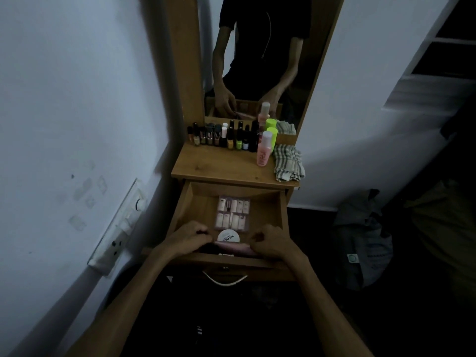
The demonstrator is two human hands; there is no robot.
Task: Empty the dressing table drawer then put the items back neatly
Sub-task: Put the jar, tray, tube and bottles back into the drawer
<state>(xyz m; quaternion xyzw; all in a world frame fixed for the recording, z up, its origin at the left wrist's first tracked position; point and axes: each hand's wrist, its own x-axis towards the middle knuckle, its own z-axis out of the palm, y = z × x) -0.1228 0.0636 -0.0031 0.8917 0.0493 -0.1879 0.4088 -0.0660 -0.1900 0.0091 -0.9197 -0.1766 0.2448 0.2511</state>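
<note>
The wooden pull-out drawer (279,217) of the narrow dressing table stands open, and both of the person's hands are down at its near edge. Between them lies a long pale-pink pouch-like item (233,246), its long axis running left to right along the drawer front, parallel to the front board. The left hand (189,238) sits at its left end and the right hand (273,242) at its right end, so each hand is equally near its own end; neither has to reach across. Both hands have their fingers curled inward at the pouch ends, but from here I cannot tell whether they actually pinch it or only rest against it.

Just behind the pouch, touching or nearly so, lies a round white jar with a printed lid (228,237), and farther back a clear plastic tray of pale false nails (233,213) lies flat on the drawer floor. On the tabletop above stand a row of small dark nail-polish bottles (221,136), a pink spray bottle (263,149) and a folded checked cloth (288,162).

Judging by that layout, whichever way the pouch is going, a straight two-handed lift or set-down along the front edge is what the next move calls for.
</note>
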